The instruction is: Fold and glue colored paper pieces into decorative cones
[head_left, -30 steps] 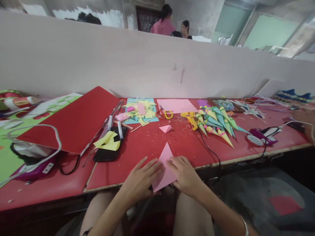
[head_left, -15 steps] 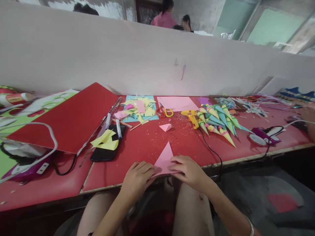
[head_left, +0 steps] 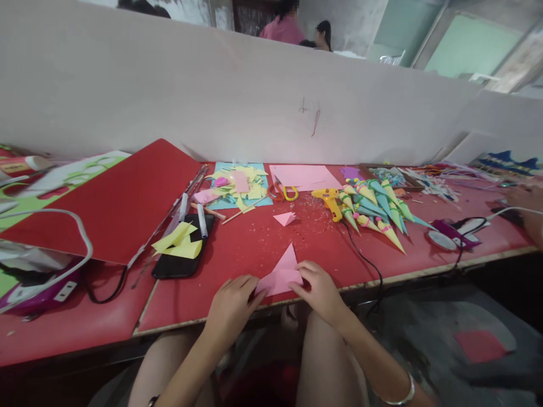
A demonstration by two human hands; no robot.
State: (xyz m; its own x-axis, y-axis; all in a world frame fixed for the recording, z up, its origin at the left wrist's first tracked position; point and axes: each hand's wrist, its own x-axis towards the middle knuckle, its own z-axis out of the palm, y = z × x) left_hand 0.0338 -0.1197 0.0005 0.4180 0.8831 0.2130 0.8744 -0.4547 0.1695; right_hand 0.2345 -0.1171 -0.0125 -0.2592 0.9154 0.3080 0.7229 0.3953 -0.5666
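A folded piece of pink paper [head_left: 280, 277] lies at the table's front edge, one pointed corner facing away from me and a flap folded across its lower part. My left hand [head_left: 235, 299] pinches its left corner between thumb and fingers. On the other side, my right hand [head_left: 317, 288] grips the right end of the flap, thumb below and fingers above. Just beyond the point sits a small folded pink paper piece [head_left: 284, 219]. A yellow glue gun [head_left: 330, 202] rests beside a pile of yellow, green and blue paper cones [head_left: 377, 206].
To the left, yellow paper pieces [head_left: 179, 242] and a marker [head_left: 202, 220] lie on a black phone [head_left: 169, 268]. Farther back are scissors [head_left: 291, 194], paper scraps [head_left: 241, 183] and pink sheets [head_left: 305, 177]. A red board [head_left: 127, 203] leans at left. Another person's hand [head_left: 528, 200] shows at far right.
The paper's lower part has been folded up into a flap across it. Both hands have shifted slightly, the right one now gripping the flap's end.
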